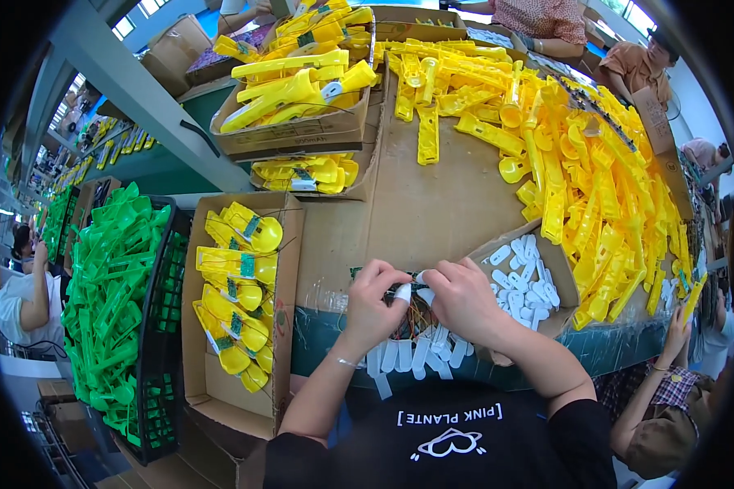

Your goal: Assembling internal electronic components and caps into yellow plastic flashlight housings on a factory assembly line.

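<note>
My left hand point(375, 303) and my right hand point(463, 300) face each other at the table's near edge, fingers pinched and tips almost meeting. White covers point(404, 292) wrap some of the fingertips. Whatever small piece lies between the fingers is mostly hidden; a bit of green shows there. Beneath the hands is a bundle of thin coloured wires point(413, 322) with green bits. White flat strips with rounded ends point(420, 354) hang over the edge just below. Beside my right hand, a cardboard tray point(564, 281) holds many small white oval plastic pieces point(523, 281).
Yellow plastic spoon-shaped shells point(595, 196) are heaped at the right. Cardboard boxes at the left point(292, 236) and far left point(334, 130) hold yellow shells with green boards. A black crate point(159, 326) of green plastic parts point(118, 301) stands further left. Other people work around the table.
</note>
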`<state>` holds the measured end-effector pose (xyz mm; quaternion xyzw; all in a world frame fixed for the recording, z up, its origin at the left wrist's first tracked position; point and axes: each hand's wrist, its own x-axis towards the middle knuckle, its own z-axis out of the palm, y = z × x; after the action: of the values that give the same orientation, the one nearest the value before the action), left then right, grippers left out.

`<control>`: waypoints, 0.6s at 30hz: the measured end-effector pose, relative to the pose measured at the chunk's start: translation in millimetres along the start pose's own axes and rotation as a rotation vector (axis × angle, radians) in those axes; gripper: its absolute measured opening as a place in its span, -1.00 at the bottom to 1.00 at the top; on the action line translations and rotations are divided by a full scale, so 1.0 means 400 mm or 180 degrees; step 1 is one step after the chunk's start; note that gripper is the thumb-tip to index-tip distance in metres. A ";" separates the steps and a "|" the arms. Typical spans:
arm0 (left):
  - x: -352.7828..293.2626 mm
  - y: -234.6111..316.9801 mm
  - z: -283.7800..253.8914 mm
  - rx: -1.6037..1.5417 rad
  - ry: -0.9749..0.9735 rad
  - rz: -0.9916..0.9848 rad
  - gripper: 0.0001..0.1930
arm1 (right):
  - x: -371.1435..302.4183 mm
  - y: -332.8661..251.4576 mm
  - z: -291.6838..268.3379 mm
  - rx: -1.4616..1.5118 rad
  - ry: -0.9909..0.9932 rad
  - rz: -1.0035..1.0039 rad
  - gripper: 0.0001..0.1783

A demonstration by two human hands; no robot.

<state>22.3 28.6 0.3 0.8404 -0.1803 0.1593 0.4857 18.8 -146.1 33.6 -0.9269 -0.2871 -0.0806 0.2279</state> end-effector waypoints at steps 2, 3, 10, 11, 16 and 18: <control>-0.006 -0.002 0.019 -0.0225 -0.0209 -0.0299 -0.74 | 0.006 0.001 0.016 -0.0061 0.0041 0.0069 -0.68; -0.005 -0.005 0.027 -0.0233 -0.0216 -0.0297 -0.74 | 0.007 0.001 0.023 -0.0121 0.0081 0.0149 -0.69; 0.060 0.052 -0.006 0.0206 -0.0063 0.0175 -0.71 | 0.014 0.028 0.012 0.0139 0.0250 0.0077 -0.69; 0.057 0.057 -0.013 -0.0258 -0.0391 0.0101 -0.71 | 0.017 0.018 -0.003 0.0339 0.0242 -0.0026 -0.67; 0.023 0.022 -0.042 -0.0199 -0.0270 0.0455 -0.76 | 0.013 0.012 -0.082 0.0506 0.1002 -0.0048 -0.59; 0.013 0.023 -0.053 -0.0278 -0.0133 0.0531 -0.74 | -0.018 0.043 -0.100 0.0485 0.0744 -0.0054 -0.62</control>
<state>20.9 42.1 19.8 0.8036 -0.2664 0.1736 0.5030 22.0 -181.0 60.5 -0.8887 -0.2717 -0.1679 0.3289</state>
